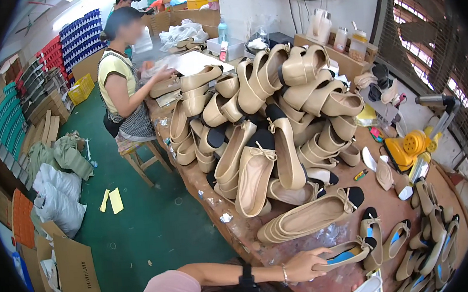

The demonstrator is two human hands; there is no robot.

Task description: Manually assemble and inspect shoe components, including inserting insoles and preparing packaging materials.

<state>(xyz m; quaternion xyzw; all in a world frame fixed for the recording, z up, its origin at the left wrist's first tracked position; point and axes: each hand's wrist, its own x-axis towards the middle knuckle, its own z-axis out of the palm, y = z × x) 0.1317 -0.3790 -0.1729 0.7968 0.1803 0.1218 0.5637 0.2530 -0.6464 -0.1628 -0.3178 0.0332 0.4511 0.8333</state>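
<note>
My left hand (303,265) reaches in from the lower edge and closes on the heel end of a beige ballet flat (342,254) with a black toe and a blue patch inside. That shoe lies low over the tabletop. At the bottom edge, only the fingers of my right hand (357,291) show, closed around a pale, insole-shaped piece (367,287). Just beyond my left hand lies a row of nested beige flats (301,220). Two more flats (397,239) with blue inside rest right of the held shoe.
A tall heap of beige flats (277,143) covers the table's middle. More shoes (436,240) crowd the right edge. Beyond them stands a yellow lamp-like device (408,147). A co-worker (126,77) handles something at the table's far left. An open cardboard box (71,266) sits on the floor.
</note>
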